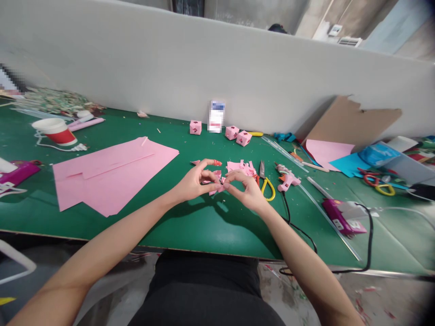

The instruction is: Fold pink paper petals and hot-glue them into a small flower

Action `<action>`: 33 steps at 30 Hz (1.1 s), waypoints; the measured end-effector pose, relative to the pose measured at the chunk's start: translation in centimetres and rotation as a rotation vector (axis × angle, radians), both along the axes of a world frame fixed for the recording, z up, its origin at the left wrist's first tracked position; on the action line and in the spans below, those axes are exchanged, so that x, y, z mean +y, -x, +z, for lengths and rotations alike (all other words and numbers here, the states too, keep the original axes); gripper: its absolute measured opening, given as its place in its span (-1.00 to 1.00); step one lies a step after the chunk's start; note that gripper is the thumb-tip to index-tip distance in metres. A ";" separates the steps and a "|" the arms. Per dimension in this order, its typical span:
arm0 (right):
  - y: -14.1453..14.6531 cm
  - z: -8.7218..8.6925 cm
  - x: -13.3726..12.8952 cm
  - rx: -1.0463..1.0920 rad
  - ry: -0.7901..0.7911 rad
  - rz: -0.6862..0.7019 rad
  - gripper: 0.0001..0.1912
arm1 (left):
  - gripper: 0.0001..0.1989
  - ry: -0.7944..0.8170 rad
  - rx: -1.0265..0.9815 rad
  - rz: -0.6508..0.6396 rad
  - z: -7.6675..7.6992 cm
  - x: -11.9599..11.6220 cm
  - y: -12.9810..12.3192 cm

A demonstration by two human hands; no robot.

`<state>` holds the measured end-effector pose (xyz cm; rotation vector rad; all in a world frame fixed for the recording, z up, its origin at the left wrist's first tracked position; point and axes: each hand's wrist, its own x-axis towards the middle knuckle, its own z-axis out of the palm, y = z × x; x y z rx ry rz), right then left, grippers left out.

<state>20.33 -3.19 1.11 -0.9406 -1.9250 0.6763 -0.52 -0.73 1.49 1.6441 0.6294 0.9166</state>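
Both hands meet over the middle of the green table, pinching one small folded piece of pink paper (216, 190) between thumbs and fingers. My left hand (199, 182) grips it from the left; red marks show on its index finger. On the paper's other side is my right hand (245, 186), its thumb and forefinger closed. Cut pink paper strips (242, 167) lie just behind the right hand. Right beside that hand are scissors (268, 188) with yellow handles. Three folded pink paper cubes with cut-out holes stand farther back, one cube (195, 127) apart from the other two (238, 135).
Large pink paper sheets (115, 174) lie at left, near a red-and-white cup (56, 132). A pink glue gun (288, 179) with a black cord sits at right, before a purple power strip (343, 217). Brown cardboard (353, 120) leans on the grey partition (136, 59).
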 end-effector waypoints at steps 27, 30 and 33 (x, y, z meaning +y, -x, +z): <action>0.5 0.0 -0.3 0.167 0.246 0.012 -0.70 | -0.49 0.259 -0.150 0.028 0.0 0.3 0.2; 0.5 0.2 -0.4 0.182 0.243 0.010 -0.68 | -0.49 0.309 -0.177 0.044 -0.1 0.5 0.2; 0.5 0.3 -0.4 0.216 0.270 0.018 -0.66 | -0.51 0.389 -0.237 0.023 -0.3 0.7 0.1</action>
